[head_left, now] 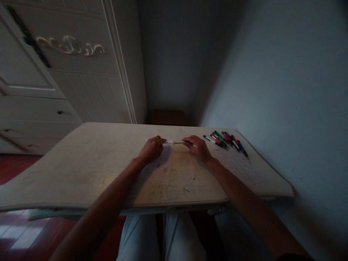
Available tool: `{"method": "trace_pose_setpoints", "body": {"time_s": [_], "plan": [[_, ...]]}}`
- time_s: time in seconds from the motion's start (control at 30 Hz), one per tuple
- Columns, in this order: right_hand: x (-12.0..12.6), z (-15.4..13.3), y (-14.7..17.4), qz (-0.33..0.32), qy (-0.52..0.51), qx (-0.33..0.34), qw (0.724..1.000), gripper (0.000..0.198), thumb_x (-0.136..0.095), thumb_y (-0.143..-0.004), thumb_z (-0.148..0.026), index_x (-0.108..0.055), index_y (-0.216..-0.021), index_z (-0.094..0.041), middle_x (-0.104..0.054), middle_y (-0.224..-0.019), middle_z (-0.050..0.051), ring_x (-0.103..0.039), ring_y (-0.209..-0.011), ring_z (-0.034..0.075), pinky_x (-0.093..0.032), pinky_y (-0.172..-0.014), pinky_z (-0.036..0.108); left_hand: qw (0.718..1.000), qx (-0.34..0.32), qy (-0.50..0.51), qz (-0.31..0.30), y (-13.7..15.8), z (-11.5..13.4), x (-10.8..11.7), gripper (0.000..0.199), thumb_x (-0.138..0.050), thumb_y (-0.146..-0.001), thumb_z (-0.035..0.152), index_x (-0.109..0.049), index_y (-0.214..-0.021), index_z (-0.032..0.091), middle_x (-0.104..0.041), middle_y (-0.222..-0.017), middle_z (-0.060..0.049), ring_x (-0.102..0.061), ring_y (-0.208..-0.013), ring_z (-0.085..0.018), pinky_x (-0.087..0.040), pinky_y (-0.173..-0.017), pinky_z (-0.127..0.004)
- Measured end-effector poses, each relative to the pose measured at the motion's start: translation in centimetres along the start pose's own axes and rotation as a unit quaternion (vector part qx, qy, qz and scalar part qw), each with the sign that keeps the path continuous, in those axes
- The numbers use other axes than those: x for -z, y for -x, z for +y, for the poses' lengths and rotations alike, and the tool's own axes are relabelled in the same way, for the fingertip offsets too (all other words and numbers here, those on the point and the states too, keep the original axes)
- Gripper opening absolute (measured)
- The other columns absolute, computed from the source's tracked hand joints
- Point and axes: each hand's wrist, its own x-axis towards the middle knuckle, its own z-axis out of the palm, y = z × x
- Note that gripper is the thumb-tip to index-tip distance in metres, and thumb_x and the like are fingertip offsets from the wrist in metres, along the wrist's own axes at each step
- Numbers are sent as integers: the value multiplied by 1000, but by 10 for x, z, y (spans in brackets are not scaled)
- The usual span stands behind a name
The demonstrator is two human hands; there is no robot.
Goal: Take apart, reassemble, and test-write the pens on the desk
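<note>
My left hand (pixel 152 148) is closed above a sheet of paper with handwriting (pixel 160 172). Its fingertips pinch near the top of the sheet, where a small pale thing shows; whether that is a separate object or the paper itself, I cannot make out. My right hand (pixel 199 148) pinches a thin dark rod (pixel 178 143) that looks like a pen refill. The rod points left towards my left fingertips, with a small gap between its tip and them. Both wrists hover at the far half of the table.
Several pens (pixel 227 140) lie in a loose group at the table's right end, by a second written sheet (pixel 240 165). Two tiny bits (pixel 186 189) lie near the front of the pale table (pixel 95 163). A wall (pixel 293 108) borders the right; a white cabinet (pixel 89 90) stands behind left.
</note>
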Motion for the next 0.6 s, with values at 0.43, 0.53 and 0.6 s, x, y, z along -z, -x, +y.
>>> {"method": "trace_pose_setpoints", "body": {"time_s": [0.43, 0.53, 0.6], "plan": [[1, 3, 0, 2, 16, -5, 1000, 16, -60, -94, -27, -73, -100, -21, -74, -91, 8, -66, -86, 22, -52, -81, 37, 1000, -12, -20, 0, 0, -3, -3, 36, -48, -89, 9, -72, -115, 15, -72, -100, -10, -67, -90, -21, -52, -86, -35], [2, 2, -1, 2, 16, 0, 1000, 16, -60, -94, -27, -73, -100, -20, -73, -90, 9, -66, -86, 22, -52, -80, 37, 1000, -12, -13, -1, 0, -3, -3, 35, -48, -89, 9, -72, -114, 16, -72, -101, -10, -67, -90, -21, -52, -86, -35], [2, 2, -1, 1, 16, -3, 1000, 16, -61, -93, -27, -73, -99, -20, -74, -90, 9, -66, -86, 22, -52, -80, 37, 1000, -13, -10, -2, 0, -3, -3, 35, -49, -89, 9, -71, -115, 16, -72, -102, -9, -67, -90, -21, -52, -86, -35]]}}
